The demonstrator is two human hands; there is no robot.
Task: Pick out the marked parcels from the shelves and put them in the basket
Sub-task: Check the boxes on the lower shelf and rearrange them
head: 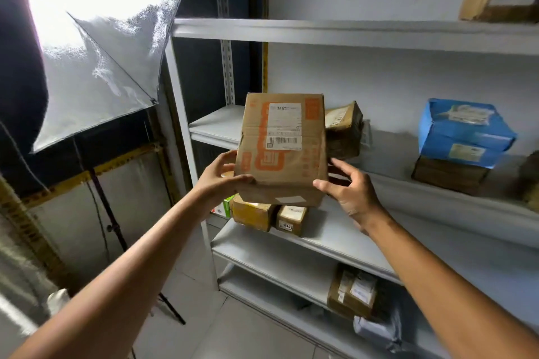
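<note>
- A silver lighting umbrella (96, 46) is being shown at the upper left of the frame.
- The left hand (221, 181) is being used to grip the parcel (283, 148) at its lower left corner, thumb on the front face, fingers curled round the side.
- The parcel, brown with orange print and a white label, is being held upright at mid-frame, in front of the grey shelves (350, 35) and above two small boxes (253, 214).
- The right hand (347, 189) is being held open, fingers spread, thumb at the parcel's lower right corner.
- At the right, a blue parcel (463, 131) is being carried by a brown box (449, 175).
</note>
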